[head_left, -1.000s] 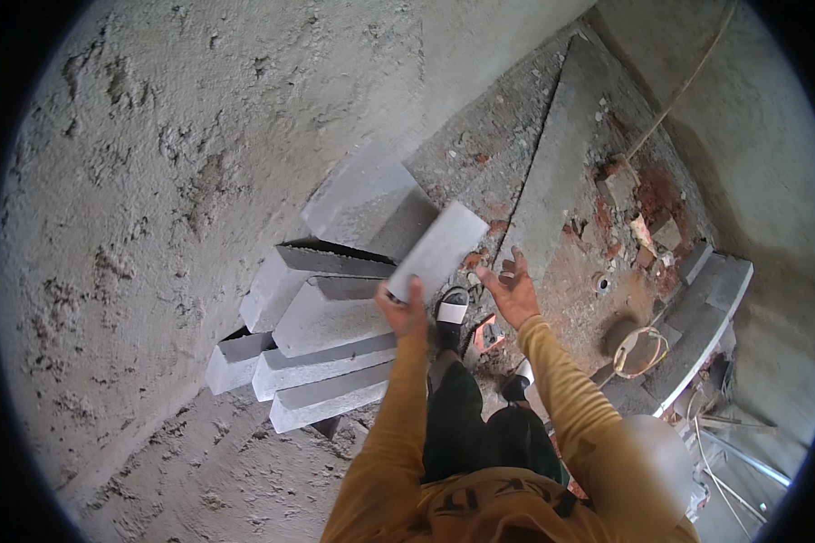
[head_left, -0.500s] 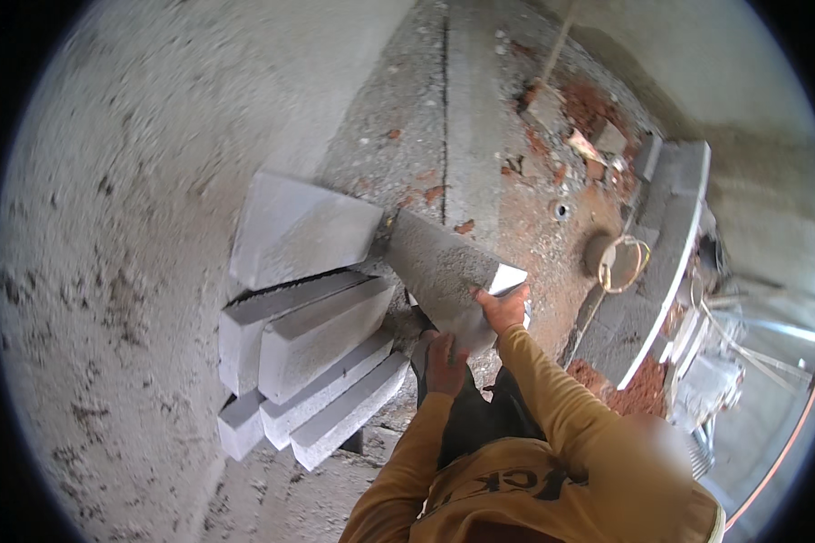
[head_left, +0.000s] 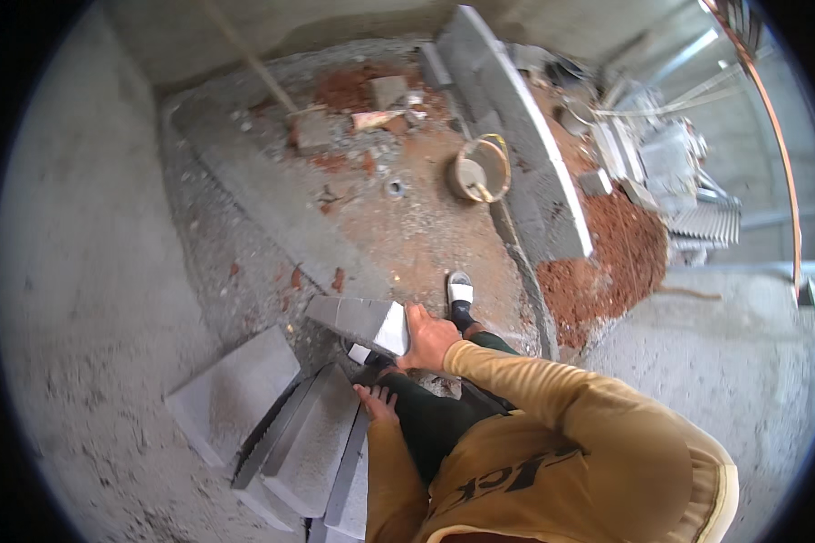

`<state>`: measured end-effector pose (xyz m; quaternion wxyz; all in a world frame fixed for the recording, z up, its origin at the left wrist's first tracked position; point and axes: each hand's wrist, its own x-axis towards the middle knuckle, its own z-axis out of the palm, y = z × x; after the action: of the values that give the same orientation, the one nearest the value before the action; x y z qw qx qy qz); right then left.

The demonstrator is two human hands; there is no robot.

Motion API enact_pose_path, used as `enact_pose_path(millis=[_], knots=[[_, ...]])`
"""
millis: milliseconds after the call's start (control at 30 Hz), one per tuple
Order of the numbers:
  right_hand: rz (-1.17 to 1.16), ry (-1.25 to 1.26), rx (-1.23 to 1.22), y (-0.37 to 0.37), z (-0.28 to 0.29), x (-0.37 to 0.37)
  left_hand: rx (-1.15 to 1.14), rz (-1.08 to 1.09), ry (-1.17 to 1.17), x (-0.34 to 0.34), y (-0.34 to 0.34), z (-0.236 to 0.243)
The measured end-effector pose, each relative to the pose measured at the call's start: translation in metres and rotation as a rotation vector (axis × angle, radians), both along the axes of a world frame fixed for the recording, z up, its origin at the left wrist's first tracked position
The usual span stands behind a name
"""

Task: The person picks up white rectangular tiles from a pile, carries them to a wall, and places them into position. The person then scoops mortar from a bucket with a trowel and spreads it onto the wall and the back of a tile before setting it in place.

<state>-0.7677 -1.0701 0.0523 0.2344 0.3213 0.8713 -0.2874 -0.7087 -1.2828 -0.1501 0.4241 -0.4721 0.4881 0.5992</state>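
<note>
- Right hand (head_left: 428,337) grips the end of a grey block (head_left: 358,322), fingers wrapped around it.
- Left hand (head_left: 378,401) hangs beside the stacked blocks (head_left: 303,439), fingers spread, holding nothing.

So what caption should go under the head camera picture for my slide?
Right hand carries a grey block over rubble, left hand beside stacked blocks.

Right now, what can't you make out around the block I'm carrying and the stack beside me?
Head view only:
- Block: its underside and my right hand's fingers under it are hidden.
- Left hand: the palm is hidden; whether it presses the stack is unclear.
- Stack: its lower slabs are cut off by the frame edge.
- Bucket: contents are too small to tell.
- Left foot: hidden by the block and leg.
</note>
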Motion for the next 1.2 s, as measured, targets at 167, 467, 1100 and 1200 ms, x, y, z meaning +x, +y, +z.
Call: enact_pose_path(millis=[167, 467, 1100, 1200], knots=[[-0.062, 0.042, 0.016, 0.083, 0.107, 0.076, 0.475, -0.045, -0.372, 0.027, 0.131, 0.0], [-0.398, 0.356, -0.002, 0.237, 0.196, 0.296, 0.606, -0.503, -0.108, 0.114, 0.344, 0.065], [-1.078, 0.451, 0.944, 0.417, 0.337, 0.507, 1.189, -1.065, -0.149, 0.334, 0.773, 0.285], [-1.173, 0.486, 0.968, 0.482, 0.349, 0.512, 1.219, -1.19, -0.219, 0.369, 0.818, 0.281]])
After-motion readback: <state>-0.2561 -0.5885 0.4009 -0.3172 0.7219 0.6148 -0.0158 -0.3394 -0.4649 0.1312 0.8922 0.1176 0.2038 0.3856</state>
